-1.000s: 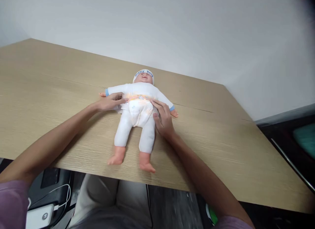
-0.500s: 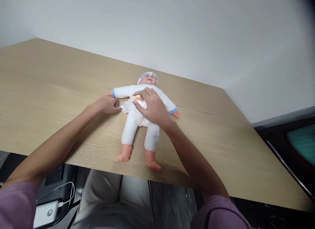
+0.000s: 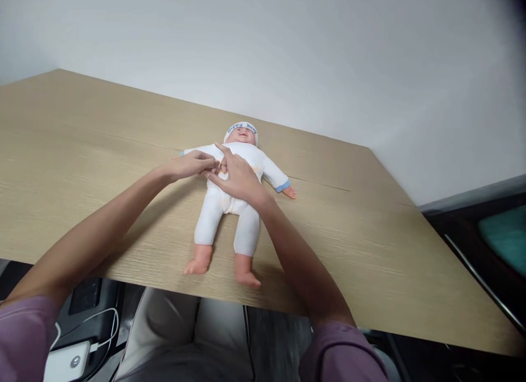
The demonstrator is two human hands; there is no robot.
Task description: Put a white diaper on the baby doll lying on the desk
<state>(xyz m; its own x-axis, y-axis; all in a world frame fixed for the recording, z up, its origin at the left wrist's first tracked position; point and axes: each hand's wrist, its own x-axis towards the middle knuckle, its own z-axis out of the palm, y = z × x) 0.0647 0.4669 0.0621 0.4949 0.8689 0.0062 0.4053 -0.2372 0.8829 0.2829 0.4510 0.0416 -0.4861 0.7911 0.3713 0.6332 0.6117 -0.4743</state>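
Note:
A baby doll (image 3: pixel 250 152) in white clothes and a lettered white cap lies on its back, feet towards me. A white diaper (image 3: pixel 235 205) is around its hips, over the clothes. My left hand (image 3: pixel 191 165) is closed in a pinch at the diaper's left side by the waist; the pinched edge is mostly hidden behind the fingers. Across the doll's belly lies my right hand (image 3: pixel 240 176), touching the diaper's front. Its thumb and index finger are spread apart, with the thumb close to my left fingertips.
The doll rests on a wooden table (image 3: pixel 361 245) against a pale wall (image 3: pixel 267 53). A white power bank (image 3: pixel 68 363) with a cable is below the table at lower left. A dark object with a greenish panel (image 3: pixel 505 239) stands beyond the right edge.
My left hand has moved right, bringing the diaper's side flap in to the doll's waist. My right hand has shifted left across the belly, and the two hands now meet.

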